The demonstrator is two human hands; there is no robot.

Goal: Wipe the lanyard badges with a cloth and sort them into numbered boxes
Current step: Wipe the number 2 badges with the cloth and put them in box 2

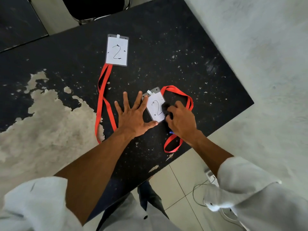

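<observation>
**Barely begun: wiping under way, sorting not started**

Your left hand [133, 117] lies flat with its fingers spread, pinning the left edge of the near clear-plastic badge holding a white card marked 2 [154, 106], just right of centre frame. Your right hand [181, 120] is curled round a dark fuzzy cloth [165, 107] pressed on the card's right side, so I judge this badge is mid-wipe. Its red fabric lanyard [191, 102] loops off to the right.

Further up, at centre top, a second clear badge marked 2 [117, 50] lies well apart, its own red strap [101, 97] trailing down. I cannot tell whether you have wiped it. No numbered boxes show, so sorting looks all ahead.

You work on a black tabletop [166, 47], worn to pale patches at left. Pale floor tiles [180, 177] show at lower right, a rough grey wall [266, 55] at right and a black chair [93, 7] at top.
</observation>
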